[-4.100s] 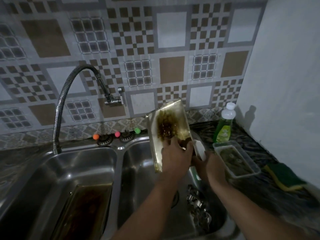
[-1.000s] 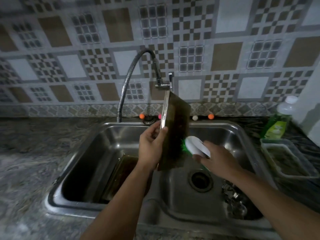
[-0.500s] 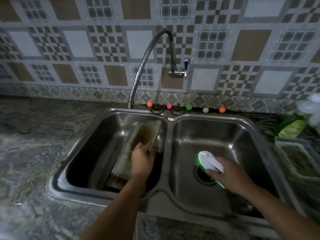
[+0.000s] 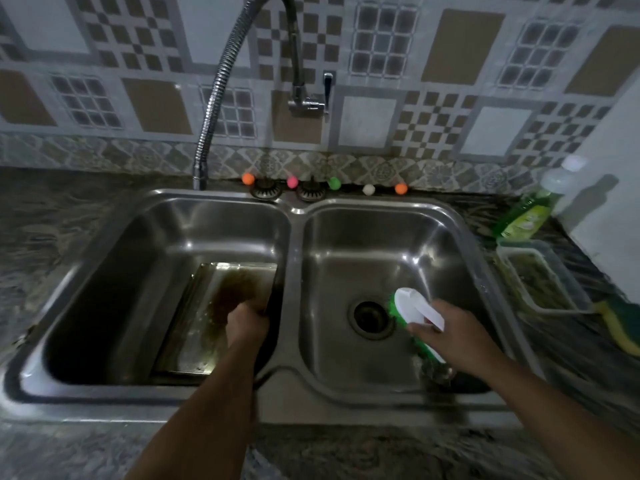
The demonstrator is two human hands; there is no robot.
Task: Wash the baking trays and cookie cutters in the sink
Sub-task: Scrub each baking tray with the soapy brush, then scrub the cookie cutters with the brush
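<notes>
The left hand [image 4: 246, 323] is gripping the edge of a dirty baking tray [image 4: 221, 306] lying in the left basin of the sink [image 4: 294, 237]. The right hand [image 4: 450, 336] is holding a white-and-green scrub brush [image 4: 414, 310] with curled fingers over the right basin.

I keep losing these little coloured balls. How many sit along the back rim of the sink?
5: orange ball, pink ball, green ball, white ball, second orange ball, left to right. None looks hidden.
</notes>
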